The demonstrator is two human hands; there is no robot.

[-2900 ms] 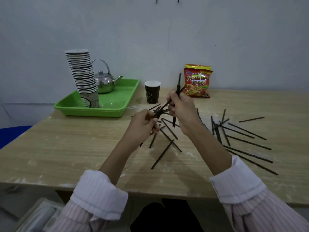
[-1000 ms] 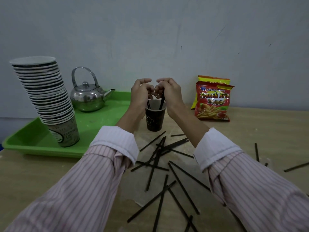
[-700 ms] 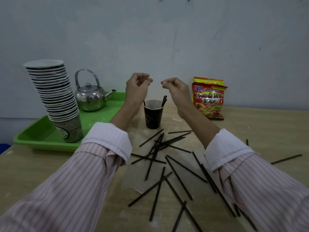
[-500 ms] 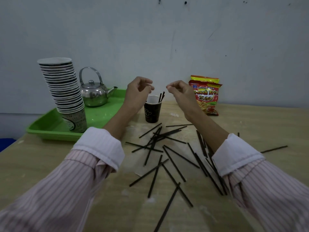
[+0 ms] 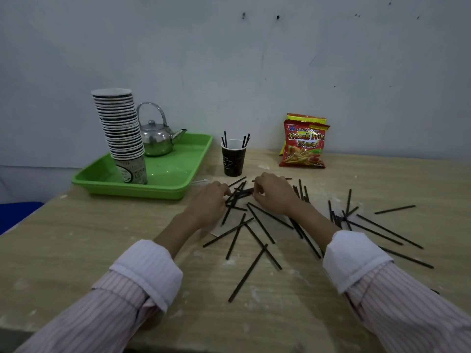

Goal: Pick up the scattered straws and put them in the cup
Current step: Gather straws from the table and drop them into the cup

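Straws (image 5: 260,225) under both hands (image 5: 211,202) (image 5: 275,197), palms down; fingers' grip unclear.

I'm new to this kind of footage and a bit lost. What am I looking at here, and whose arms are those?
One camera, worn on a person's head, looks down at their own arms. The left hand and right hand are down on a wooden table, fingers closing on black straws scattered there. A dark cup behind already has a few straws standing in it. Also there: a green tray with stacked cups and a kettle, plus a snack bag.
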